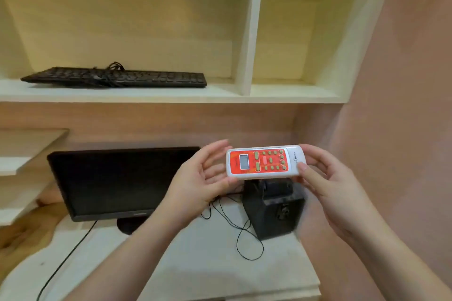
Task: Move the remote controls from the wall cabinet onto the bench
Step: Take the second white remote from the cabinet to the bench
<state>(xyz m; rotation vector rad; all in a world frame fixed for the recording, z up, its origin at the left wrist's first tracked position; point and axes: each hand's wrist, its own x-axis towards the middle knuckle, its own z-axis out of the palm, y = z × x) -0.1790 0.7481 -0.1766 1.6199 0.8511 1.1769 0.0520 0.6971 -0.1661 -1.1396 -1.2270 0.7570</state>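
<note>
Above the speaker (276, 210), remote control (265, 162) held level between both hands: left hand (195, 178) cups its screen end, fingers loose; right hand (335, 186) pinches the other end, thumb on top. Best lowered flat onto bare bench (220, 264) before the speaker, missing the cable (242, 234). Wall cabinet (249, 32): above-left compartment holds keyboard (117, 78); right one shows nothing.

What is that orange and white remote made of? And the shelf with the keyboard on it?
The remote looks like hard plastic: a smooth, slightly shiny white shell, an orange face and small raised buttons that may be rubbery. Both hands hold it, the left hand and the right hand. The shelf looks like wood board with a pale matte coating; faint grain shows. The keyboard looks like dull black plastic.
</note>
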